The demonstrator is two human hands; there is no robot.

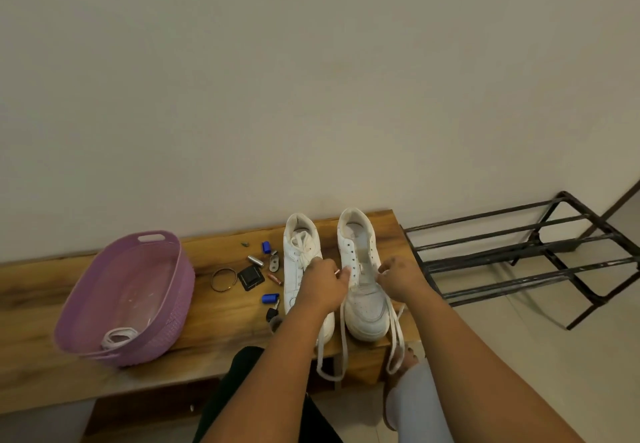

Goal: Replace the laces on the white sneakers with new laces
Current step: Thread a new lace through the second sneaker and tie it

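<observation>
Both hands pinch a white lace at the right sneaker (363, 276) near the bench's right edge, the left hand (323, 287) holding its pink-tipped end (337, 271) by the eyelets, the right hand (398, 278) gripping the other strand.

small clutter (258, 274) left of sneakers (363, 276)

Two sneakers (363, 276), one basket (166, 307), two blue caps (266, 247), one bangle (223, 280).

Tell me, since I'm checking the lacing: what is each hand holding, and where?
The left hand pinches the lace near its pinkish tip. The right hand seems to pinch its other end; unclear.
</observation>
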